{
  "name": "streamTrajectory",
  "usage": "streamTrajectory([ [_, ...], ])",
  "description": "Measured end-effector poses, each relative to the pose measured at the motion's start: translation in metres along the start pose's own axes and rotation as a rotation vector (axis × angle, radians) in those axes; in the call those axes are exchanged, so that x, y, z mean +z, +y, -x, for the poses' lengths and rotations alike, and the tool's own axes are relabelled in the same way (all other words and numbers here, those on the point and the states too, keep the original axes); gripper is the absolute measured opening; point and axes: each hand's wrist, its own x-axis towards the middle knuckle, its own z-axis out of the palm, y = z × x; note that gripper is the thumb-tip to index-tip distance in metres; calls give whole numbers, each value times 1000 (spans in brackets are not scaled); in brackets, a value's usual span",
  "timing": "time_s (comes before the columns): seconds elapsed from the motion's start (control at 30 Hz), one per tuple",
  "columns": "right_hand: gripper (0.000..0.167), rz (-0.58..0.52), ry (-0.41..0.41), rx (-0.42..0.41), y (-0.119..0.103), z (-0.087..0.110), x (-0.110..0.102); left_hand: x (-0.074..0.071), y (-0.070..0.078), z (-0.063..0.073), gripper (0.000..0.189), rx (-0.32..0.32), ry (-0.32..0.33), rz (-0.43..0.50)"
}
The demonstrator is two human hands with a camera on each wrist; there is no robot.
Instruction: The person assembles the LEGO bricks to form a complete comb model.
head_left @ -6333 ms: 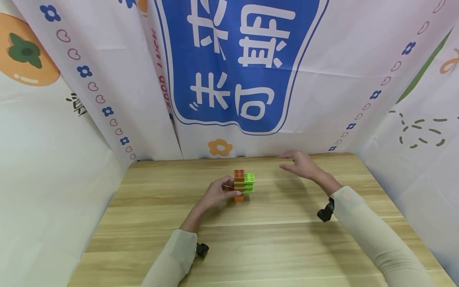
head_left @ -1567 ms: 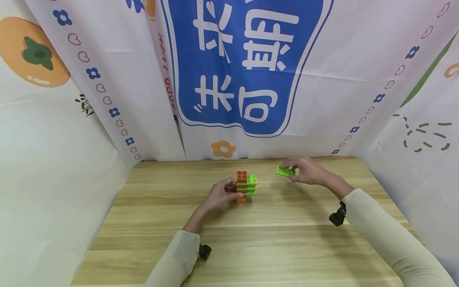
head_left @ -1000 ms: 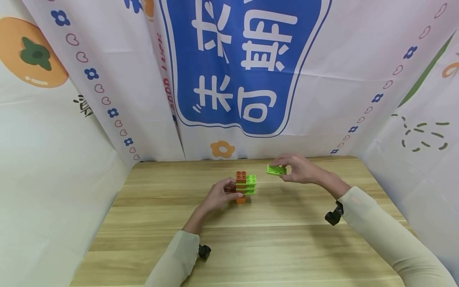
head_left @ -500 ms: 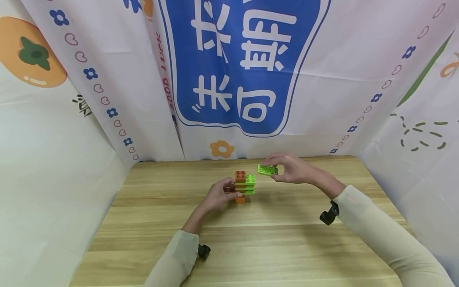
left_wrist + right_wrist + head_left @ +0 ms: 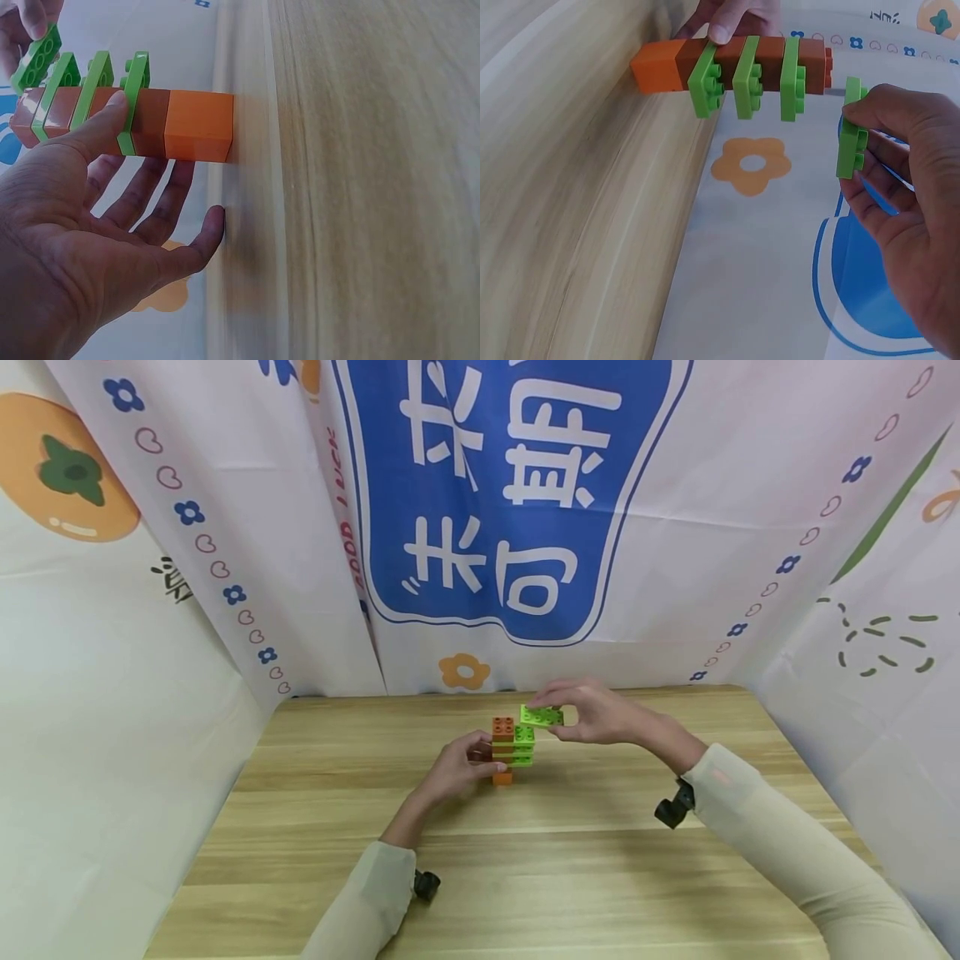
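A tower of toy building blocks (image 5: 503, 729) stands upright on the table. Its base is an orange block (image 5: 199, 126); above it, brown blocks alternate with thin green plates that jut out to the right. My left hand (image 5: 454, 768) grips the tower from the left, its thumb on the near side and fingers round the far side. Between thumb and fingers, my right hand (image 5: 600, 714) pinches a loose green plate (image 5: 849, 135), studs up. The plate is held just above and right of the tower's top, apart from its studded brown top block (image 5: 814, 66).
The wood-grain table (image 5: 480, 877) spreads in front of and on both sides of the tower. A white printed cloth (image 5: 675, 568) hangs behind the table's far edge and along both sides. Each wrist wears a small black camera (image 5: 427, 885).
My right hand, empty in the oldest frame, has taken hold of a green plate and carried it leftward to the tower's top. My left hand stays on the tower.
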Motion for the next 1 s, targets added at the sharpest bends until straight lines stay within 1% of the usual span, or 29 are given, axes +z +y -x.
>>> streamTrajectory([
  [0.33,40,-18,14,-72,-4,-12,9,-1,0,0,31,19,-7,0],
  [0.67,39,-19,-19,-63,-9,-22,18,-1,0,2,30,35,-5,13],
  [1.0,39,18,-61,-56,-13,-31,18,-1,0,2,28,54,-7,6],
])
